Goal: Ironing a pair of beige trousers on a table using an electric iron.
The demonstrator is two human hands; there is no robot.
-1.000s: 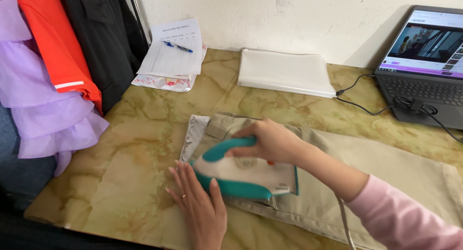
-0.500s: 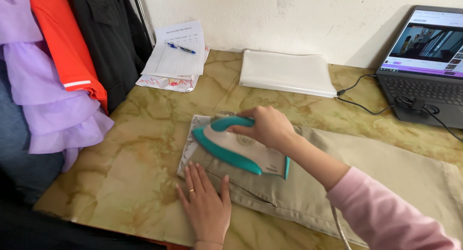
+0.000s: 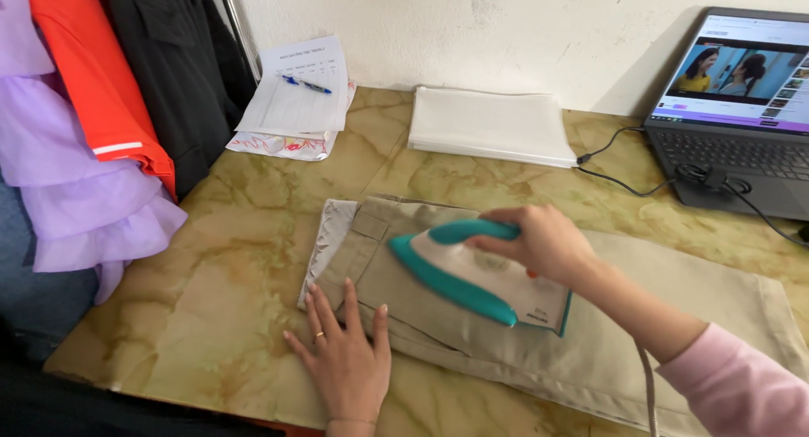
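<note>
On the marble-patterned table (image 3: 211,260), the right hand (image 3: 543,243) closes fully around the teal handle of the iron (image 3: 476,277), whose soleplate lies flat on the beige trousers (image 3: 607,319), nose pointing toward the waistband at the left. Left hand (image 3: 345,361) holds nothing: it lies open, palm down, fingers spread on the near edge of the trousers beside the iron, apparently pinning the cloth taut. Right forearm reaches in from the lower right, a cord (image 3: 649,395) hanging beneath it.
</note>
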